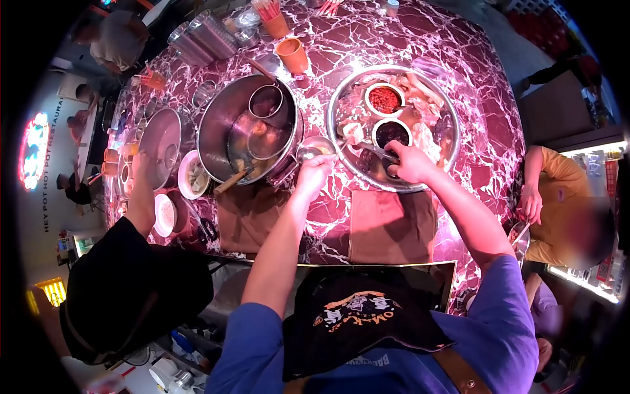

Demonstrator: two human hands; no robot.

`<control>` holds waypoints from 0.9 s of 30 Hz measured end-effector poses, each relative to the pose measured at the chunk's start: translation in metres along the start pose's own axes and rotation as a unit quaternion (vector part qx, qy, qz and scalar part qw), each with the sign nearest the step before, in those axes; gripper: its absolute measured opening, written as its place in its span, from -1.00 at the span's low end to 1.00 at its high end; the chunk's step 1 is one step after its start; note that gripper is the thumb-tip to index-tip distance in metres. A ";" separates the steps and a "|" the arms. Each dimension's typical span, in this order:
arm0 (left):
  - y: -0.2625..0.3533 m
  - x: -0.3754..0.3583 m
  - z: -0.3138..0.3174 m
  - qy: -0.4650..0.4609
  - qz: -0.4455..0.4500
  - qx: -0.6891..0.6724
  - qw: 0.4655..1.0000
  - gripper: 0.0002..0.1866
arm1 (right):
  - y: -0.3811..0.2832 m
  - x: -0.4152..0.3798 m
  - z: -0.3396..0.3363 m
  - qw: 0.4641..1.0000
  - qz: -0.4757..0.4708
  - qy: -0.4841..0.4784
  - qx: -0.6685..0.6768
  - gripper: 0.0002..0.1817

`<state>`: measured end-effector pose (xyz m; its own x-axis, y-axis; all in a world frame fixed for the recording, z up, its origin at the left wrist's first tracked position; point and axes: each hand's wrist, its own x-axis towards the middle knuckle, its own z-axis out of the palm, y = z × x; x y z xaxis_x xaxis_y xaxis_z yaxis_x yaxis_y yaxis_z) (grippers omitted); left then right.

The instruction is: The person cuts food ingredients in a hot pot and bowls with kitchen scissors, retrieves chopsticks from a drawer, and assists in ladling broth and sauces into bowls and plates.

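My left hand [315,176] is closed on a small round bowl [315,146], held between the pot and the tray. My right hand [412,163] grips metal tongs [378,152] over the tray's near side. The tongs' tips lie beside a pale chunk of food [352,133]. In the round metal tray [336,156] are a cup of chopped red chili [384,100], a cup of dark sauce [392,132] and pale meat pieces [428,141]. What exactly the tongs pinch is too small to tell.
Left of my hands stands a large metal pot [215,148], with a strainer [266,102] and a wooden handle [233,180] at its rim. A co-worker's arm [140,203] reaches a metal pan [161,148]. Another person in yellow [558,177] works at the right.
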<state>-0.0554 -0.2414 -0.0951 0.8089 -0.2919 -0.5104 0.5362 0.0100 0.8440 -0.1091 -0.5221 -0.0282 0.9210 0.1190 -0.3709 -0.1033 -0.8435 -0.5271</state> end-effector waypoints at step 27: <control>0.015 -0.009 -0.010 -0.035 -0.005 -0.103 0.994 -0.78 | 0.028 -0.064 0.069 0.972 0.069 0.099 0.203 -0.43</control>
<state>-0.0523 -0.2294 -0.0798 0.7888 -0.3583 -0.4995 0.5875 0.2004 0.7840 -0.1973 -0.5167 -0.0720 0.9378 -0.1182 -0.3266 -0.3342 -0.5627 -0.7561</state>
